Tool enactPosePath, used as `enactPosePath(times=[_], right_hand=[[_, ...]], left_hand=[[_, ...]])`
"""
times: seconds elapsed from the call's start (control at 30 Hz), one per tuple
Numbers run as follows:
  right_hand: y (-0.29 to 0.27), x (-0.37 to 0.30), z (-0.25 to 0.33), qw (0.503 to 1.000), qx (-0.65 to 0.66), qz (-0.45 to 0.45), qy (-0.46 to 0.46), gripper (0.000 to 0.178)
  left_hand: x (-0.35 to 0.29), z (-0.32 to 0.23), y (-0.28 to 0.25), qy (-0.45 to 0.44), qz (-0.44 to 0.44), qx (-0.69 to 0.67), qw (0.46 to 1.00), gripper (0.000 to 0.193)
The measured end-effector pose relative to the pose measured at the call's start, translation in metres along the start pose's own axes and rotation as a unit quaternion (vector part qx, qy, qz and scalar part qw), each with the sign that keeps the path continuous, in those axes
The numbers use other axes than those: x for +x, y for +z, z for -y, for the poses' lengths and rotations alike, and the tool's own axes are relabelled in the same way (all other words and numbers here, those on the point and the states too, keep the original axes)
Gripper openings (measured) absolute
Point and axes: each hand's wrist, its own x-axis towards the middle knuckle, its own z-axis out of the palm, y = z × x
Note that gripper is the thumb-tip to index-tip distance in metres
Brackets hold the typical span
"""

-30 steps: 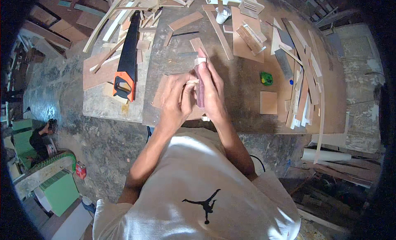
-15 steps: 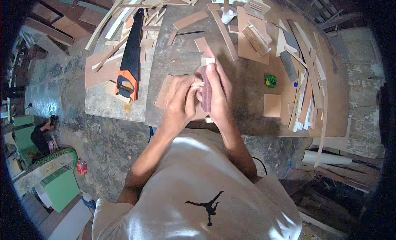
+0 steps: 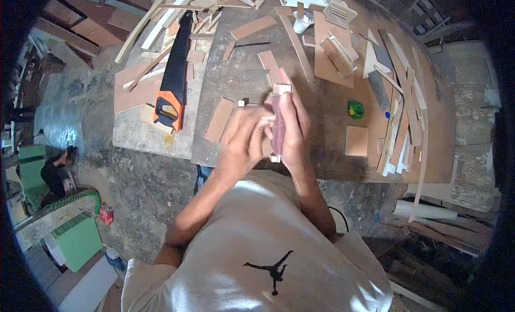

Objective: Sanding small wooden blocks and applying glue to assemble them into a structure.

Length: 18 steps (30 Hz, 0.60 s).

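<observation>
My right hand (image 3: 295, 124) is closed round a wooden block wrapped in reddish-brown sandpaper (image 3: 278, 127), held upright over the bench's near edge. Bare pale wood shows at the block's two ends. My left hand (image 3: 240, 132) pinches a small pale wooden strip (image 3: 267, 120), its tip against or very close to the sandpaper face. Most of that strip is hidden by my fingers. A pale squared wood end (image 3: 241, 103) shows just beyond my left knuckles; whether it belongs to the same strip I cannot tell. A flat brown board (image 3: 219, 120) lies beside my left hand.
A handsaw (image 3: 174, 78) with an orange and black handle lies left, near heaped wood offcuts (image 3: 161, 33). To the right are a green tape measure (image 3: 355, 109), a square board (image 3: 357, 141) and long strips (image 3: 399, 113). A white cup (image 3: 304, 23) stands farther back. A person (image 3: 53, 175) is at far left.
Both hands and the sandpaper block have shifted slightly right and down in view, partly with the whole scene. My left hand has turned a little, and the pale squared end now shows beyond it.
</observation>
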Motion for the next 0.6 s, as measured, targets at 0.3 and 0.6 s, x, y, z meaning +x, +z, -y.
enactPosePath(times=[0.3,0.6], right_hand=[[-0.01,-0.003,-0.01,1.0,-0.009,-0.021,0.01,0.047],[-0.001,-0.004,0.001,0.999,0.038,-0.028,0.022,0.046]], left_hand=[[-0.006,-0.003,0.01,-0.007,0.011,-0.057,0.998,0.021],[-0.001,-0.001,0.005,0.011,0.022,-0.048,0.999,0.021]])
